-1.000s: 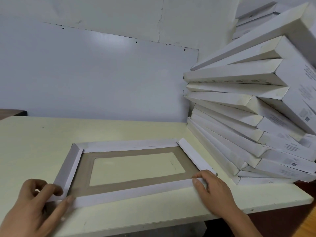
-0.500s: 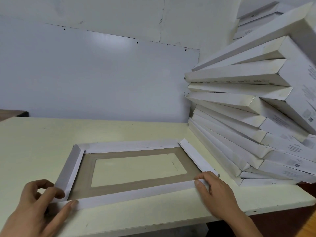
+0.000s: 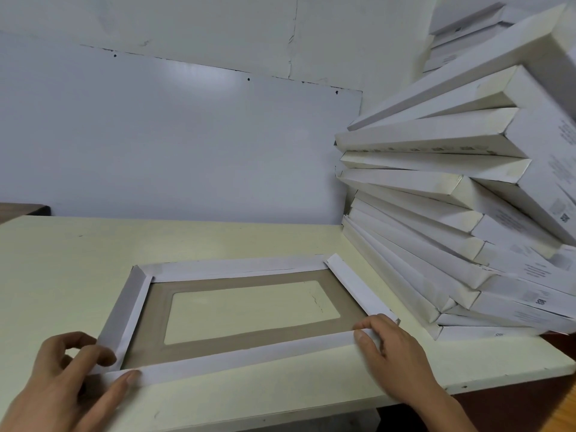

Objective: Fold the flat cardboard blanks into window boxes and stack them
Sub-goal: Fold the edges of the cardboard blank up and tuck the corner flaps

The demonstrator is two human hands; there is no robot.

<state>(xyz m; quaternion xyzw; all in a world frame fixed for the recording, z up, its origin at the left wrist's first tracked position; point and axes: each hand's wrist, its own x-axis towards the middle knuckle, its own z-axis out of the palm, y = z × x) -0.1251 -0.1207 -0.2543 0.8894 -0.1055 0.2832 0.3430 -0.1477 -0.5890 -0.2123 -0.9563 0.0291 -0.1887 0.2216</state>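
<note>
Lying flat on the pale table (image 3: 218, 238), near its front edge, was the cardboard blank (image 3: 249, 280), brown inside face up, with a rectangular window cut in the middle. White flaps on all four sides, folded up or inward: far flap (image 3: 237, 265) lying low, left flap (image 3: 124, 310) and right flap (image 3: 355, 285) raised at an angle, near flap (image 3: 249, 353) along the front.

Gripped at the near left corner by the left hand (image 3: 62, 378): thumb pressed on the near flap, curled fingers (image 3: 103, 357) clenched around the lower end of the left flap. Pinched at the near right corner by the right hand (image 3: 396, 357): thumb on the end of the near flap, fingers (image 3: 374, 321) bent over the lower end of the right flap.

Piled at the right end of the table, just beside the blank but apart from it, was a tall leaning stack of finished boxes (image 3: 452, 213), white, fanned out unevenly, some with small printed labels and codes on the faces. Behind the table stood a white wall panel (image 3: 187, 145) with a few dark spots and a crack line. At the far left, a dark brown surface (image 3: 21, 208), only partly seen.
</note>
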